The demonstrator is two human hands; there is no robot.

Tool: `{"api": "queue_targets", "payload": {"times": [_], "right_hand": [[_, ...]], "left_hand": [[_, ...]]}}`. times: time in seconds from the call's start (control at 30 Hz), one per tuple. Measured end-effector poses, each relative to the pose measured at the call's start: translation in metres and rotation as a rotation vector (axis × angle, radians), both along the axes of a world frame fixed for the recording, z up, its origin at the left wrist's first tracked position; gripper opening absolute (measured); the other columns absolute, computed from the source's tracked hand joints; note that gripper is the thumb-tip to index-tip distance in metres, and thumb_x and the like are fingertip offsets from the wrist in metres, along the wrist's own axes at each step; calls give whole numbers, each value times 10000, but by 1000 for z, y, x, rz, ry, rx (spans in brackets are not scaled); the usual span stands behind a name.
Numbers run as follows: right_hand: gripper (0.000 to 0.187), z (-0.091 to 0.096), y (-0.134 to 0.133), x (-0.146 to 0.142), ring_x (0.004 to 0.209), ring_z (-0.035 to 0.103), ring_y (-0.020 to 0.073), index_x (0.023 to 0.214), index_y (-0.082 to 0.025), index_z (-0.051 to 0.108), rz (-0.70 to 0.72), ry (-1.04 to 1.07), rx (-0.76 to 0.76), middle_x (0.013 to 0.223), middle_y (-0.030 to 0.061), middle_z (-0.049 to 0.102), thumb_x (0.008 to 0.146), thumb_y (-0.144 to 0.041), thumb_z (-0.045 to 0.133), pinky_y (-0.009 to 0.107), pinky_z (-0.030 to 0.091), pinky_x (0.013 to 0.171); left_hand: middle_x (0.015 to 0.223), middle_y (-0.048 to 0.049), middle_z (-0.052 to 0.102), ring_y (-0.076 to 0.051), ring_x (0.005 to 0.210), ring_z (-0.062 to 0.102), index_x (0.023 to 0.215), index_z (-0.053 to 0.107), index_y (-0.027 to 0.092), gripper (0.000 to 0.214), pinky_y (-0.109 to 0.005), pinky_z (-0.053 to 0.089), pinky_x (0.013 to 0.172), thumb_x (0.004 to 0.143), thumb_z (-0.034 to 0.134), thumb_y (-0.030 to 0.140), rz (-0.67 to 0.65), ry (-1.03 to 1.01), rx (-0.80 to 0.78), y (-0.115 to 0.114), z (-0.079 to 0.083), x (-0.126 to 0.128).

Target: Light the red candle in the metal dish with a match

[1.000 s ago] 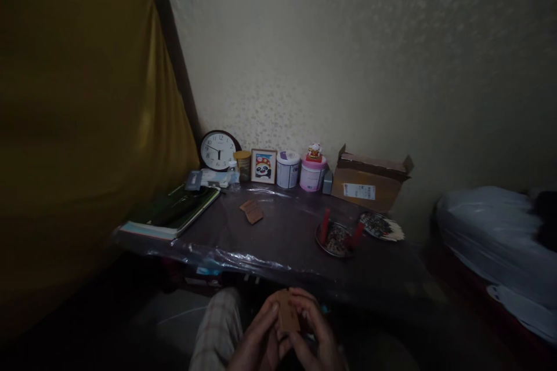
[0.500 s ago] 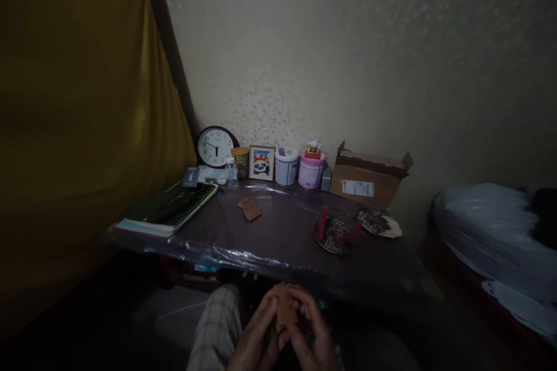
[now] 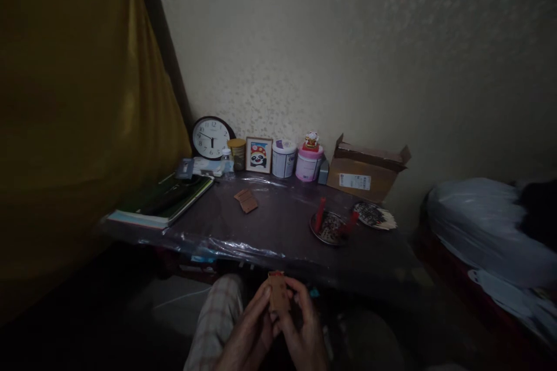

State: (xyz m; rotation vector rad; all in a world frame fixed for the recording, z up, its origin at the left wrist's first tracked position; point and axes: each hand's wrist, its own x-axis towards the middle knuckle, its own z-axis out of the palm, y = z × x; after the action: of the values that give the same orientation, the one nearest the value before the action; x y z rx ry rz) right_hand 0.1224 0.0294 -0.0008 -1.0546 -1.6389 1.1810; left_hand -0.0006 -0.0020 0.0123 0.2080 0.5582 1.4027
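Observation:
Low in the frame, in front of a dark table (image 3: 278,232), my left hand (image 3: 248,330) and my right hand (image 3: 302,330) together grip a small brown card-like piece (image 3: 277,293), held upright between the fingers. Both hands are closed on it. Similar small brown pieces (image 3: 246,201) lie on the table's plastic cover, further away. My checked trouser leg (image 3: 213,324) shows under the hands.
Along the wall stand a round clock (image 3: 211,137), a framed panda picture (image 3: 258,155), white and pink tubs (image 3: 296,162) and an open cardboard box (image 3: 368,168). Books (image 3: 163,203) lie at the left, a dish with red sticks (image 3: 328,226) at the right. A yellow curtain (image 3: 78,116) hangs at the left.
The view has shifted slightly, so the table's things sit higher and more to the left. My hands keep hold of the brown piece and have barely moved.

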Motion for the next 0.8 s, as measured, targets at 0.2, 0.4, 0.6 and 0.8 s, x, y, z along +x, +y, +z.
{"api": "queue_targets", "payload": {"times": [0.2, 0.4, 0.6, 0.8], "right_hand": [[326, 7, 20, 20, 804, 680, 191, 1131, -229, 621, 108, 87, -171, 830, 10, 701, 835, -362, 657, 310, 541, 760], [373, 9, 41, 20, 797, 665, 216, 859, -190, 703, 20, 144, -217, 847, 53, 717, 774, -553, 690, 351, 526, 781], [351, 14, 40, 16, 678, 622, 179, 725, -190, 690, 56, 119, -264, 678, 3, 664, 738, -540, 713, 285, 502, 649], [335, 15, 40, 16, 613, 615, 168, 707, -185, 662, 30, 87, -271, 626, -9, 645, 764, -515, 682, 288, 499, 625]], "left_hand": [[939, -32, 780, -218, 957, 680, 1118, 694, 202, 263, -309, 491, 835, 900, 578, 294, -57, -47, -68, 0, 1, -9], [838, -71, 772, -167, 733, 698, 1169, 652, 148, 305, -265, 504, 666, 913, 550, 279, -132, -63, -114, -1, -6, -7], [829, -80, 776, -158, 718, 704, 1254, 593, 166, 347, -260, 511, 646, 929, 514, 259, -187, -49, -93, -3, -5, -6], [818, -72, 781, -161, 727, 706, 1192, 638, 172, 310, -250, 497, 639, 920, 526, 271, -213, -62, -74, -6, -9, -5]]}}
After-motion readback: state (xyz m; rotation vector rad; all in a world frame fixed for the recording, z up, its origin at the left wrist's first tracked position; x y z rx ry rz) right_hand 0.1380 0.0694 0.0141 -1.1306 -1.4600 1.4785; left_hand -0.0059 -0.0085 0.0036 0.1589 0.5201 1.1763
